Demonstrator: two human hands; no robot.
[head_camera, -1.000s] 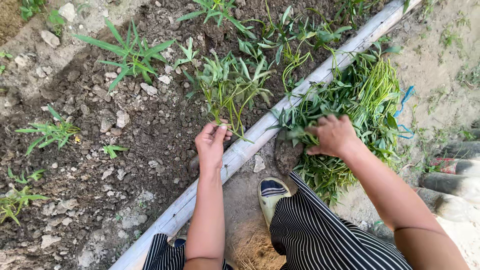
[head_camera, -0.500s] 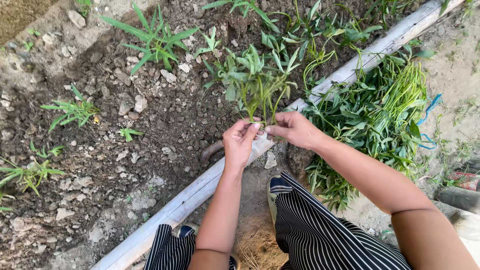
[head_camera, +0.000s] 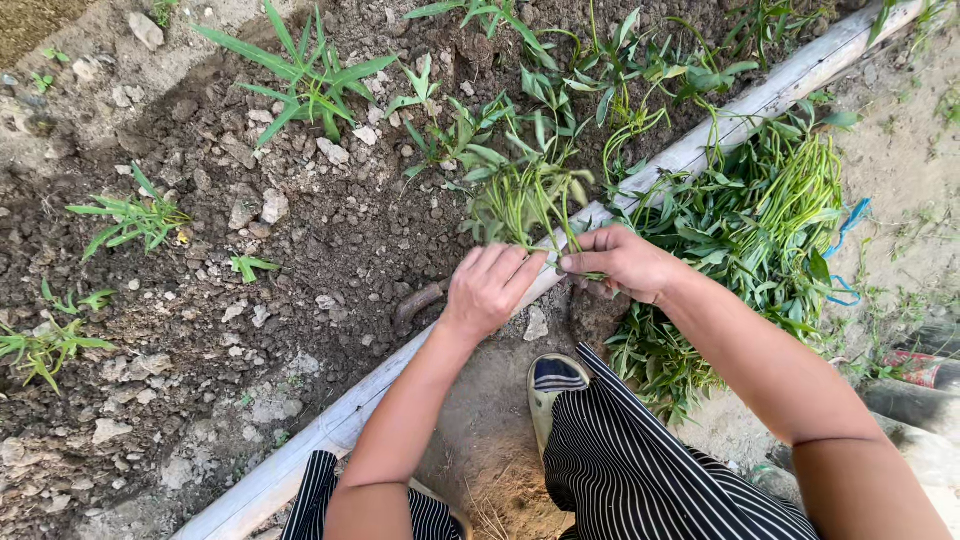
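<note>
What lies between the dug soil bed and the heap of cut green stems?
A pale pipe runs between the soil bed and the heap of stems, seen from the head view.

No labels, signs or screens in view. Only package-like item: a crumpled red wrapper or can (head_camera: 915, 368) on the bare ground at the right edge, just past the heap of cut greens (head_camera: 760, 250); its exact kind is unclear. Blue plastic tie (head_camera: 848, 255) lies at that heap's right side.
</note>
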